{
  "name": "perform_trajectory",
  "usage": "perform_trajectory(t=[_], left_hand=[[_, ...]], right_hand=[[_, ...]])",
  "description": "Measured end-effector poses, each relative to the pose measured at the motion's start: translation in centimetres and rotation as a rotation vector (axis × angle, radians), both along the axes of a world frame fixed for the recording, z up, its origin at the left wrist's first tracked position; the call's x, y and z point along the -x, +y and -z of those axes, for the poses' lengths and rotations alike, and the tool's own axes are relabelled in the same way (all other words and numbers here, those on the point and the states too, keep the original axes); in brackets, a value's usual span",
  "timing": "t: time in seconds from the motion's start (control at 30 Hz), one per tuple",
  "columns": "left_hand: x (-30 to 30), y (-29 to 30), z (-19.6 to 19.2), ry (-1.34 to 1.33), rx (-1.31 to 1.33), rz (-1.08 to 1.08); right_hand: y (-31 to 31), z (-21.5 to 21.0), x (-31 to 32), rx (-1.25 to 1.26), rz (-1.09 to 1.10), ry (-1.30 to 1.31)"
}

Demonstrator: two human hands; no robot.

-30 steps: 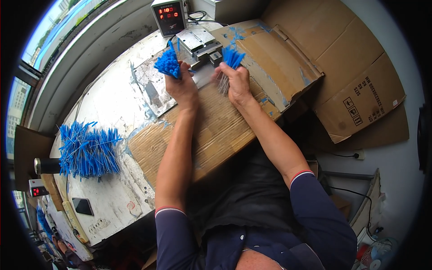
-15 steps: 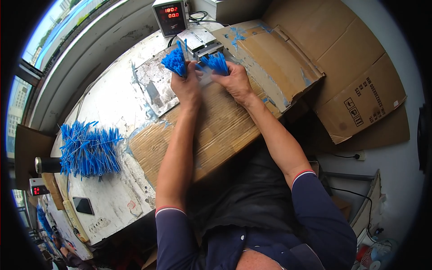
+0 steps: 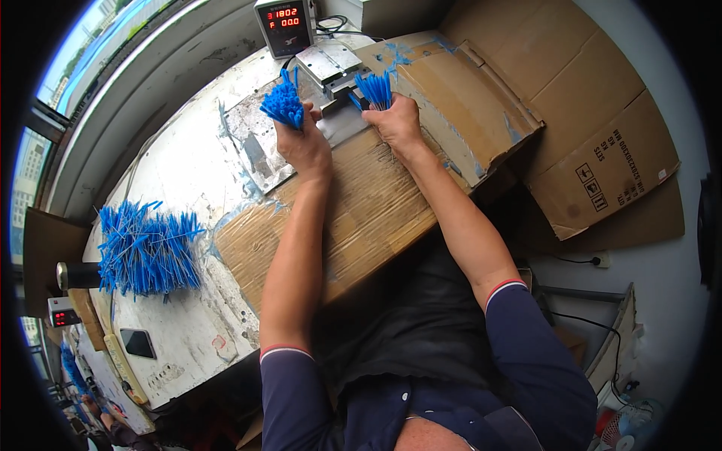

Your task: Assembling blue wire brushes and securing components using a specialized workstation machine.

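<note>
My left hand [image 3: 307, 149] is closed round a thick bundle of thin blue-ended strands [image 3: 281, 104], the blue ends pointing up and away from me. A smaller bundle of the same blue-ended strands [image 3: 374, 90] is gripped between the thumb and fingers of my right hand [image 3: 398, 125]. That hand is close to the front of a small metal fixture [image 3: 331, 66] on the bench. One blue piece [image 3: 354, 100] sticks out apart from the right bundle, near the fixture's edge. Both hands are above the near edge of a metal plate [image 3: 259, 139] and the taped cardboard [image 3: 338, 218].
A large heap of blue-ended strands [image 3: 149, 248] lies on the white bench [image 3: 184, 177] at the left, with a dark cylinder [image 3: 75, 275] beside it. A phone [image 3: 138, 343] lies nearer. Behind the fixture stands a red-digit display box [image 3: 284, 28]. Cardboard flaps [image 3: 602, 150] rise at the right.
My left hand has moved slightly left with its bundle. My right hand has shifted a little right and away from me, and its bundle now points more upright. The hands are farther apart.
</note>
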State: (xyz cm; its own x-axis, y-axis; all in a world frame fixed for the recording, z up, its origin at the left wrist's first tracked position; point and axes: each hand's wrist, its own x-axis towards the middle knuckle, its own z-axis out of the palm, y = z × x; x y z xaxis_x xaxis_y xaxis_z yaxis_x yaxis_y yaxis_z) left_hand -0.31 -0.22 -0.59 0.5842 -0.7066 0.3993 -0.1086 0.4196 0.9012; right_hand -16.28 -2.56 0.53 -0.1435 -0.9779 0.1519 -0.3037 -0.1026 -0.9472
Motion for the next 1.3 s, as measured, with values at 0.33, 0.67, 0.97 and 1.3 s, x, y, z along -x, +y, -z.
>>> perform_trajectory(t=[0.33, 0.67, 0.97, 1.3], left_hand=[[0.3, 0.7, -1.0, -0.318, -0.077, -0.185], [0.7, 0.4, -0.1, -0.756, -0.233, -0.117], [0.8, 0.7, -0.7, -0.767, -0.214, -0.075], [0.9, 0.1, 0.1, -0.820, -0.139, -0.075]], right_hand=[[0.1, -0.1, 0.3, -0.002, 0.029, -0.024], [2.2, -1.5, 1.1, -0.084, -0.111, -0.600], [2.1, -1.1, 1.5, -0.154, -0.219, -0.343], [1.9, 2.2, 2.3, -0.023, 0.014, -0.446]])
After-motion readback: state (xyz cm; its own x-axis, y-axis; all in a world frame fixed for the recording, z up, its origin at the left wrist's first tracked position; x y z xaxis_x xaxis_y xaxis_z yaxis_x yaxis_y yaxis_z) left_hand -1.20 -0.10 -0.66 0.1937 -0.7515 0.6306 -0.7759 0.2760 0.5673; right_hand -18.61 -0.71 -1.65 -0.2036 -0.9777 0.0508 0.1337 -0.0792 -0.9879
